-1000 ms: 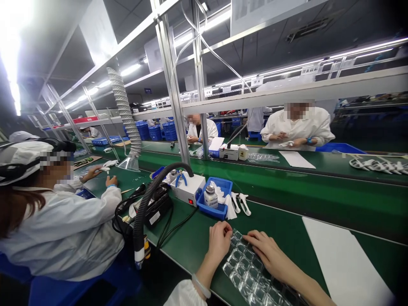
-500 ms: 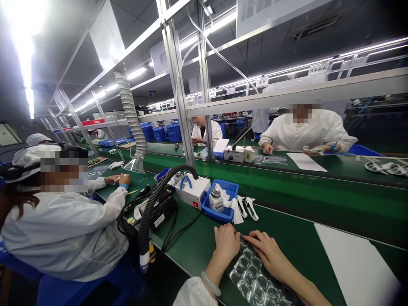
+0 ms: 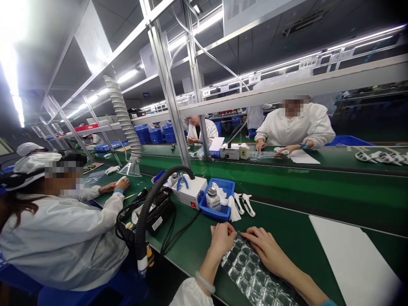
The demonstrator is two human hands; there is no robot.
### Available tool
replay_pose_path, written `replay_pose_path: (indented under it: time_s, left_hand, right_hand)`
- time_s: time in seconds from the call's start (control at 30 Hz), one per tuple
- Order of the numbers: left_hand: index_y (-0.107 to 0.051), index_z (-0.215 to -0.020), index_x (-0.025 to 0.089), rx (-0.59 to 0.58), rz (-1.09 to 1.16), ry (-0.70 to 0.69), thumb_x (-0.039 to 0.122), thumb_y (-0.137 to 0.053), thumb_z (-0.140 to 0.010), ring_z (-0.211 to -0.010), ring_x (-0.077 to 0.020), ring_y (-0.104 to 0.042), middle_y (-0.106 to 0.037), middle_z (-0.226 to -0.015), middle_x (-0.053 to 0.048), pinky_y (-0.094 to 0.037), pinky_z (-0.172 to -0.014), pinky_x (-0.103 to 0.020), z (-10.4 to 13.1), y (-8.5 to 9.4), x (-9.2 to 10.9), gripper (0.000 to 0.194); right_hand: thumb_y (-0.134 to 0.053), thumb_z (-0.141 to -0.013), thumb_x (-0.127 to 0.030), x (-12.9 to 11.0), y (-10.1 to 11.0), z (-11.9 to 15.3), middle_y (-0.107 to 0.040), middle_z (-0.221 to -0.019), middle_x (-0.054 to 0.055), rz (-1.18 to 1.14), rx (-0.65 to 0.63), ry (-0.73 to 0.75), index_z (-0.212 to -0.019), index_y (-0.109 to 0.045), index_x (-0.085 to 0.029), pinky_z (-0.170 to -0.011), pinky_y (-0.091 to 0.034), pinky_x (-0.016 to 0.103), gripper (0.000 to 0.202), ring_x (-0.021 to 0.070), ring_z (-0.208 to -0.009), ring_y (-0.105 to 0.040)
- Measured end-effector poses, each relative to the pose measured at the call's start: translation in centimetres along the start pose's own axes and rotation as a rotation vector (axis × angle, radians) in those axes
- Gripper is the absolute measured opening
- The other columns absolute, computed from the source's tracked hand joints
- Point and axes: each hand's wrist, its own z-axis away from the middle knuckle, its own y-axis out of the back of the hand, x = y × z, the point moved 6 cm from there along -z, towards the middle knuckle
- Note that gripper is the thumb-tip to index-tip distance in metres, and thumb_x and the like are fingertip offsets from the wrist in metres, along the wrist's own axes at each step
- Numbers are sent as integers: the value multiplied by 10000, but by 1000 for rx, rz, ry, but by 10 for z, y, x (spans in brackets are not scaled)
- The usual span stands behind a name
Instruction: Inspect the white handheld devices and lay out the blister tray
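A clear plastic sheet with rows of rounded pockets (image 3: 251, 270) lies on the green table in front of me, running toward the bottom edge. My left hand (image 3: 223, 238) is closed at its far left corner, fingers curled and pinched on the sheet's edge. Across from it, my right hand (image 3: 263, 246) lies along the sheet's far right side, fingers extended and fairly flat, the fingertips near the top edge. A small gap separates the two hands. Two white plastic parts (image 3: 247, 205) rest just beyond them, beside a blue tray (image 3: 232, 187).
The tray holds a metal-capped bottle (image 3: 213, 199) and white cloth. Left of it are a white box (image 3: 190, 193) with blue pliers (image 3: 182, 181) and a black hose (image 3: 147, 208). White sheets (image 3: 353, 259) lie right. One person (image 3: 63, 229) sits left; another (image 3: 293, 125) works opposite.
The view has shifted slightly. My hands remain at the sheet's far end, and more of the sheet shows between them. The person opposite has moved a hand with a white part closer to the paper.
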Motion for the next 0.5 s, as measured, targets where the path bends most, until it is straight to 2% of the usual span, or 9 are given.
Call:
replay_pose_path:
  time_s: [0.17,0.33,0.5]
  left_hand:
    - [-609,-838,176,59,63,-58,177,-528,-824,-937,-200,-540,-625,-845,-24,-316,-903,-386,2,-5,4,82]
    - [-532,-826,181,105,160,-212,153,-433,-881,-935,-172,-507,-566,-950,-25,-314,-847,-320,21,3,12,116]
    - [-522,-825,186,22,270,-391,217,-418,-946,-922,-141,-497,-592,-900,-13,-367,-878,-249,50,16,13,163]
  right_hand:
    - [-228,-1007,-333,-1,3,0,-565,-1189,95,21,-23,-12,-1285,-577,-322,-823,-435,391,447,228,-1020,-512]
    - [-242,-997,-310,2,1,-2,-561,-1189,88,32,-32,-12,-1267,-587,-303,-846,-438,387,438,224,-1045,-514]
    - [-208,-996,-311,6,1,-2,-547,-1205,89,-15,-76,-31,-1272,-576,-279,-886,-425,408,460,224,-1081,-500]
